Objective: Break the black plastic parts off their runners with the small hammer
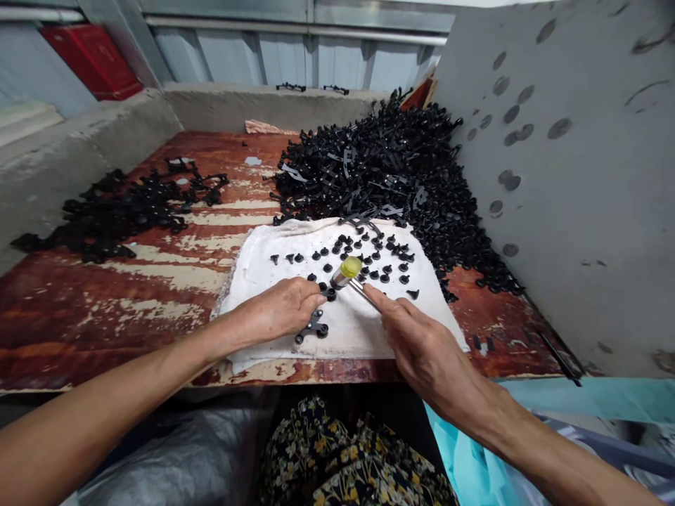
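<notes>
My left hand (289,306) is closed on a black bracket (315,325) with round black ends, which lies on a folded white cloth (264,344). My right hand (416,337) grips the metal handle of a small mallet (348,270) with a yellow-green face. The mallet's head is over the cloth, just above the bracket's far round end beside my left fingertips; whether they touch I cannot tell. Several small black pegs (375,256) with round flat heads stand or lie on the cloth beyond the mallet. My left fingers hide part of the bracket.
A large heap of black brackets (369,161) covers the table's back right. A smaller pile (131,207) lies at left on the worn red-brown table (184,295). A grey panel (569,176) stands along the right side, with a concrete ledge (264,105) behind.
</notes>
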`<state>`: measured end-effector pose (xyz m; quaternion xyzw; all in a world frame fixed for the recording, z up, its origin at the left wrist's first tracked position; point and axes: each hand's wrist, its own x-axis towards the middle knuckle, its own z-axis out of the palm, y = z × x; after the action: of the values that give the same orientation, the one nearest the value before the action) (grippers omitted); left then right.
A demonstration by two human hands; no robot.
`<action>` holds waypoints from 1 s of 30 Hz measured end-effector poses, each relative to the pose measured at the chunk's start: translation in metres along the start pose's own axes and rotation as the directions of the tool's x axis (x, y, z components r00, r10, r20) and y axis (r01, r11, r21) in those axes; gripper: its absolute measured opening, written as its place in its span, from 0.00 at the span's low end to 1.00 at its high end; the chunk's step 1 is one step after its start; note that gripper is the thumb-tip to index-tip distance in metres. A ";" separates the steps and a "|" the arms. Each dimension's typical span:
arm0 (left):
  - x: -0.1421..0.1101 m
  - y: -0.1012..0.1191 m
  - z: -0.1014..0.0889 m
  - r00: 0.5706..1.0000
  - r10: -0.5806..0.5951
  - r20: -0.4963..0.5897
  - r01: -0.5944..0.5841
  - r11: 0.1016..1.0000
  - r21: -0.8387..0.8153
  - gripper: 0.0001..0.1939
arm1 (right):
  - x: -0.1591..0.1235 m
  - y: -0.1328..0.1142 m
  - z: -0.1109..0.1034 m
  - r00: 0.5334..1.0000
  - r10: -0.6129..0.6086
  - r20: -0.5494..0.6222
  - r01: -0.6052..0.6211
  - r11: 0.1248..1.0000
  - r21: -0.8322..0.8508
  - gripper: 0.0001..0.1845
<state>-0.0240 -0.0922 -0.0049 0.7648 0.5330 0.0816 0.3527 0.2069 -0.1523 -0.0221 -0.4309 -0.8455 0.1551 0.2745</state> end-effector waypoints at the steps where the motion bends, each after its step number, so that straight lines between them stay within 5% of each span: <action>1: 0.000 0.000 0.000 1.000 0.008 -0.001 -0.008 1.000 -0.011 0.16 | 0.000 0.000 0.000 0.999 0.015 -0.037 -0.014 1.000 0.027 0.35; 10: 0.000 -0.001 0.001 1.000 0.008 -0.023 -0.009 0.998 -0.058 0.16 | -0.007 0.004 0.007 0.996 0.085 -0.031 -0.085 0.996 0.015 0.35; 15: -0.003 -0.001 0.001 0.999 -0.034 0.009 0.035 0.974 -0.226 0.16 | 0.006 -0.004 -0.004 0.975 0.219 0.045 -0.224 0.952 0.211 0.19; 17: -0.008 0.004 0.002 0.991 -0.130 0.018 0.125 0.899 -0.419 0.15 | 0.012 -0.012 -0.006 0.939 0.339 0.051 -0.331 0.857 0.394 0.14; 21: -0.020 0.024 0.010 0.956 -0.292 -0.016 0.171 0.600 -0.781 0.12 | 0.017 -0.022 0.005 0.876 0.458 0.149 -0.432 0.610 0.665 0.14; 26: -0.028 0.042 0.021 0.920 -0.390 0.043 0.158 0.269 -0.950 0.06 | 0.021 -0.028 0.028 0.823 0.534 0.193 -0.454 0.414 0.789 0.14; 28: -0.032 0.038 0.024 0.922 -0.380 0.078 0.164 0.199 -0.966 0.05 | 0.024 -0.028 0.032 0.809 0.547 0.216 -0.449 0.338 0.827 0.14; 30: -0.040 0.029 0.023 0.922 -0.377 0.087 0.184 0.231 -0.955 0.07 | 0.026 -0.026 0.031 0.808 0.539 0.238 -0.448 0.299 0.843 0.14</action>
<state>-0.0073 -0.1432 0.0058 0.2849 0.5337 0.3786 0.7005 0.1592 -0.1477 -0.0253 -0.4738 -0.4574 0.6180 0.4295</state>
